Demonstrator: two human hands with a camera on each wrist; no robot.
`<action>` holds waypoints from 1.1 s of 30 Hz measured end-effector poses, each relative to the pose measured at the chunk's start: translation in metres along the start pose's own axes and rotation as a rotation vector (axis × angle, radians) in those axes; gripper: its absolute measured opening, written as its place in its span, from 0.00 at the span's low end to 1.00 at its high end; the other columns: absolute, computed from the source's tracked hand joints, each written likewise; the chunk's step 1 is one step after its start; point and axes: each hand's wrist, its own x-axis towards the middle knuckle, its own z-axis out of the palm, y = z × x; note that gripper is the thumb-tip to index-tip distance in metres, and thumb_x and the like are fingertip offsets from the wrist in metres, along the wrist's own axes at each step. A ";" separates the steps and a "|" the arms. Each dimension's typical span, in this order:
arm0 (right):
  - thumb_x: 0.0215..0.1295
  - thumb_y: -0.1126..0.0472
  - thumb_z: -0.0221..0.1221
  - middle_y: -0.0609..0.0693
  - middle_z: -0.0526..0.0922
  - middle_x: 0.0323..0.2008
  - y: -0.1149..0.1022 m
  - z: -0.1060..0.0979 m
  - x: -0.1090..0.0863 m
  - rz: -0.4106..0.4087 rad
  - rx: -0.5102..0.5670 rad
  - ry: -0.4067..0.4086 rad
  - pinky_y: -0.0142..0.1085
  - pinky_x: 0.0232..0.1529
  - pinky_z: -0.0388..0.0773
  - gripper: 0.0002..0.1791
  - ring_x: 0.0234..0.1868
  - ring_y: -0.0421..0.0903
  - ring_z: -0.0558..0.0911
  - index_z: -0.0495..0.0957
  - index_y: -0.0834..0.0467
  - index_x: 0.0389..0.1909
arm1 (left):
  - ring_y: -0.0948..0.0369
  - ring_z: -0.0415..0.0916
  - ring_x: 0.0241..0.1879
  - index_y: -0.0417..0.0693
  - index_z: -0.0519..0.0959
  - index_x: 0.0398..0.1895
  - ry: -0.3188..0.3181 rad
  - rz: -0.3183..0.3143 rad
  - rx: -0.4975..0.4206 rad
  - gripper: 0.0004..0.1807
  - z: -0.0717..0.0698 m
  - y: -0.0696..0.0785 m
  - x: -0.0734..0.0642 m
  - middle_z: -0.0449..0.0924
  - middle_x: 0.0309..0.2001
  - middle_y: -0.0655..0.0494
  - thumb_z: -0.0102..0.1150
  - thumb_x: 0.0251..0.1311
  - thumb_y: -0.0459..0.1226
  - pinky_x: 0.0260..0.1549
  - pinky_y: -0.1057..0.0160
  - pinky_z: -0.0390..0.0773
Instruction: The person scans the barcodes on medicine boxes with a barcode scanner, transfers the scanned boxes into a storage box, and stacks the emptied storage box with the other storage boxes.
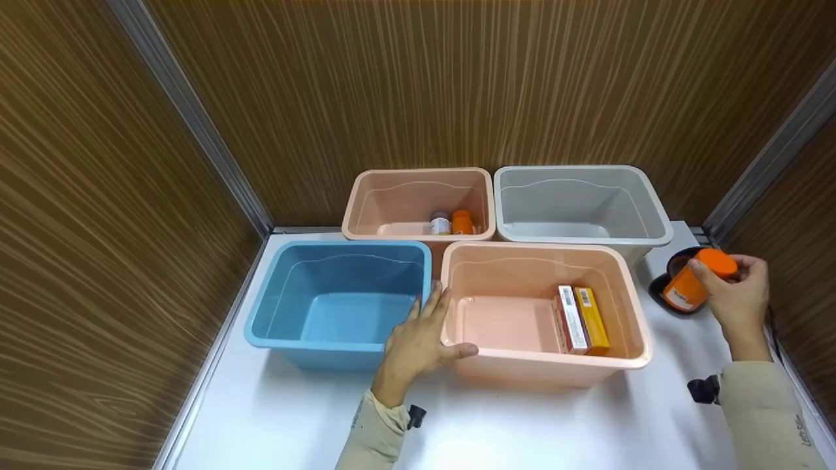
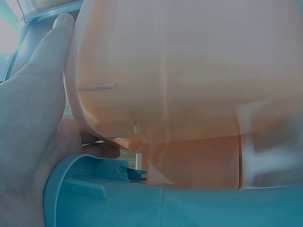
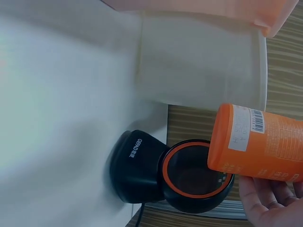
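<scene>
At the right, my right hand [image 1: 744,297] grips an orange bottle [image 1: 689,287] near its orange cap. The bottle is tilted, and its white barcode label [image 3: 246,125] shows in the right wrist view. Behind and beside it is a black desktop scanner [image 3: 137,170] with an orange ring around its round window; the bottle's base overlaps that window in this view. My left hand [image 1: 418,343] rests at the neighbouring corners of the front pink bin [image 1: 522,365] and the blue bin [image 1: 313,356], fingers extended, thumb over the pink rim.
Two upright boxes, one white and red [image 1: 571,320] and one yellow [image 1: 593,323], stand inside the front pink bin. A rear pink bin [image 1: 418,175] holds a white bottle [image 1: 440,225] and an orange one [image 1: 462,223]. Beside it stands a grey bin [image 1: 568,173]. Wood-patterned panels [image 1: 457,85] enclose the table.
</scene>
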 end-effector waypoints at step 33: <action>0.53 0.46 0.67 0.47 0.67 0.52 -0.056 0.012 -0.006 -0.190 -0.059 0.028 0.33 0.52 0.66 0.35 0.48 0.41 0.67 0.61 0.49 0.58 | 0.39 0.49 0.67 0.55 0.41 0.76 0.010 0.013 -0.007 0.64 -0.001 0.000 0.000 0.37 0.75 0.55 0.36 0.37 0.81 0.18 0.61 0.72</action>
